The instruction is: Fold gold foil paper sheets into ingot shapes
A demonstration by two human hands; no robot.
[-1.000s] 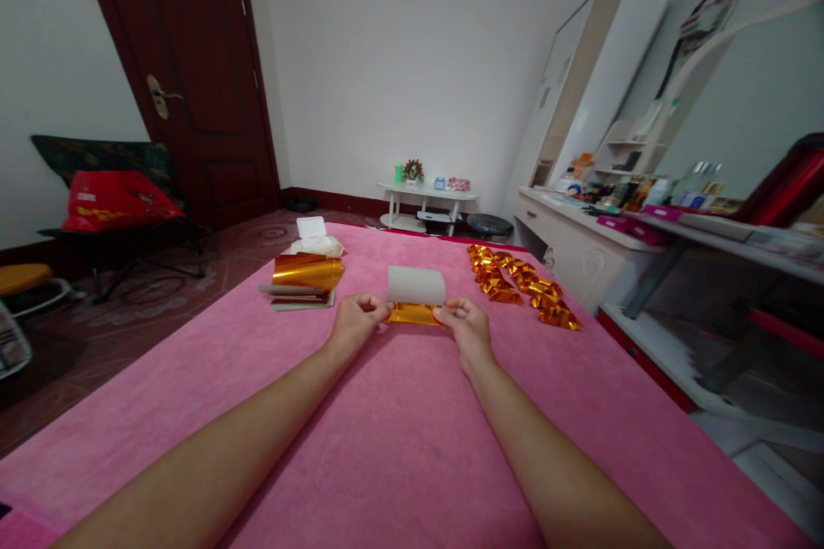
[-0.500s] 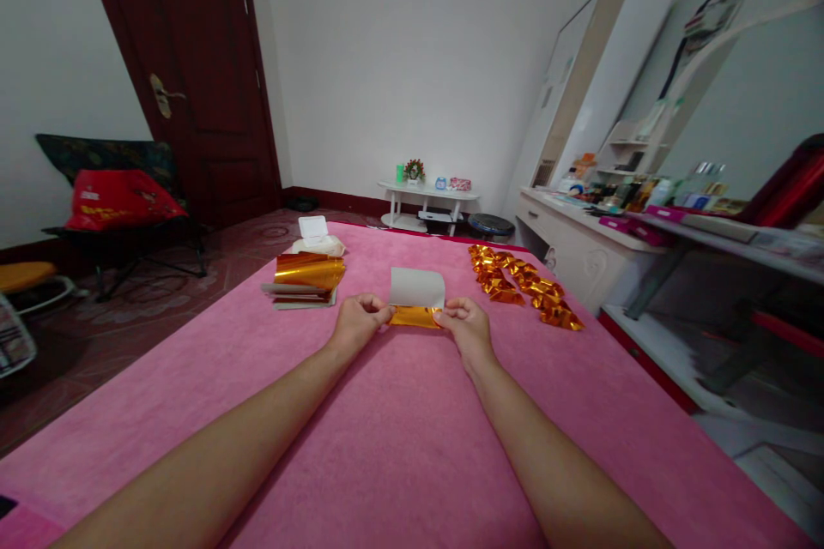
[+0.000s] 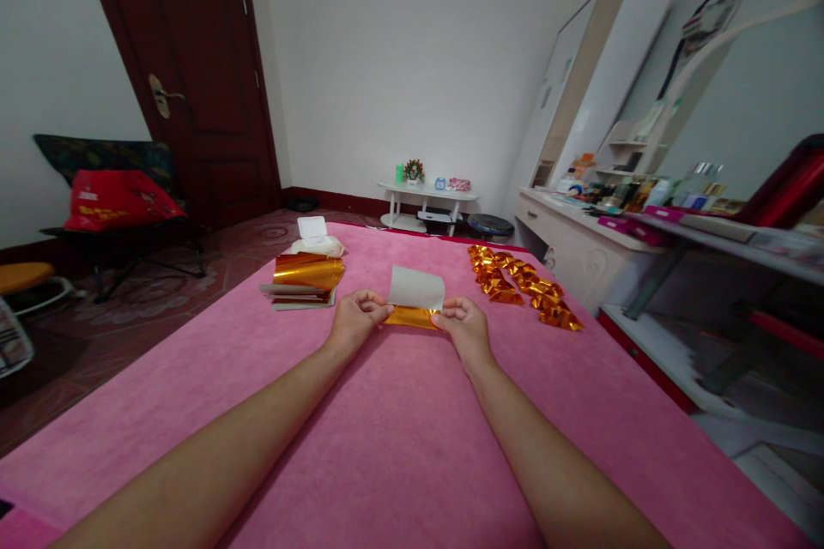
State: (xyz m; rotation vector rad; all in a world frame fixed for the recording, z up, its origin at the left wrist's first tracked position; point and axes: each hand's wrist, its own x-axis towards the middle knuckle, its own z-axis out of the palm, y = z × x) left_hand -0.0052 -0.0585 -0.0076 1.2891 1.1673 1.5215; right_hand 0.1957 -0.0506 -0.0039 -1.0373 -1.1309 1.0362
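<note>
A sheet of gold foil paper, white on its back, is held just above the pink cloth; its far half stands up and curls over. My left hand pinches the sheet's left edge with closed fingers. My right hand pinches its right edge the same way. To the left lies a stack of gold foil sheets. To the right, several folded gold pieces lie in rows.
A white wet-wipe pack sits behind the stack. A dark door and a chair with a red bag are at left. A small white table stands at the back, a cluttered dresser at right.
Hardly anything has moved. Both hands keep their pinch on the foil sheet, and the standing white flap has tilted very slightly.
</note>
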